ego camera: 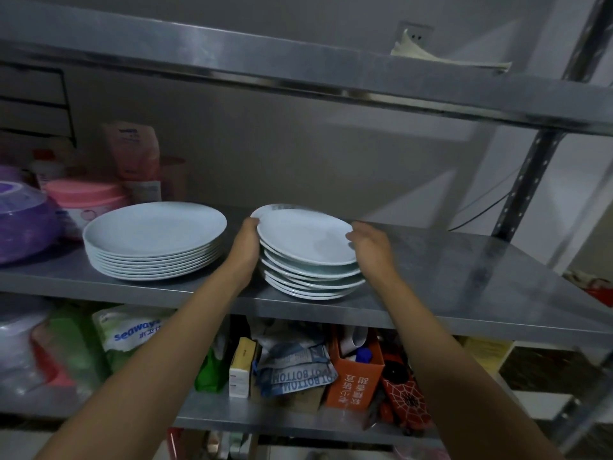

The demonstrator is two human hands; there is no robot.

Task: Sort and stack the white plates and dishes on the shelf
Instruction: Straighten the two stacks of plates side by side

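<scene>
Shelf: a steel shelf (464, 277) at chest level, with another level above and one below.
Right stack: an uneven stack of white dishes (311, 280) stands mid-shelf, near the front edge; its upper dishes sit askew.
Top dish: the top dish (305, 237) is tilted, its far rim raised.
Left hand: the left hand (245, 244) holds the left rim of the top dish, thumb over the edge.
Right hand: the right hand (368, 244) has its fingers curled at the right rim of the same dish; whether they clasp it or only touch it I cannot tell.
Left stack: a neat stack of larger white plates (154, 240) stands just beside the left hand, apart from the dishes.
Crowding on the left: a purple container (23, 227), a pink-lidded jar (83, 200) and a pink pouch (136, 154) close in behind and beside the plates.
Upper level: a folded pale cloth (447, 56) lies on it, before a wall socket (414, 34).
Lower level: a white and green pack (132, 330) reading "Seaways", a grey bag (295, 370) printed "BOTTOM" upside down, an orange box (355, 380) with Chinese writing, a red spider-web box (408, 400).
</scene>
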